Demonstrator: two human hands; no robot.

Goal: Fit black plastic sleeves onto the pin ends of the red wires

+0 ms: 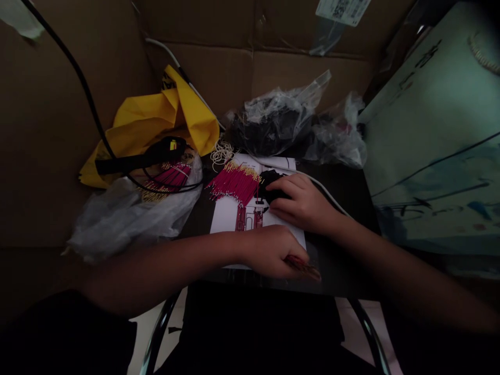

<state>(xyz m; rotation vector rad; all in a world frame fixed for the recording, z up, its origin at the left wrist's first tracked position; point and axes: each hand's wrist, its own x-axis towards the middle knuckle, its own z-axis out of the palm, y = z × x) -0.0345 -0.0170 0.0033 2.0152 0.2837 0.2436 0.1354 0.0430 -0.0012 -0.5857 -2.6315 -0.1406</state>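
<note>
My left hand (269,252) lies at the near edge of a white paper sheet (224,221), shut on a short reddish bundle (302,266) that sticks out past the fingers. My right hand (300,203) curls over a black object (269,183), mostly hiding it. Just left of that object, a dense bundle of magenta wires with gold tips (235,183) lies fanned across the sheet. A red printed picture (249,219) shows on the paper between my hands. A second magenta bundle (170,179) lies farther left, on a plastic bag.
Black cable runs across a black-handled device (156,153) on a yellow bag (156,127). Pale rubber bands (222,153) and dark-filled clear bags (273,122) lie behind the sheet. Cardboard walls (250,67) surround the dark tabletop (344,192); a pale green panel (437,156) stands right.
</note>
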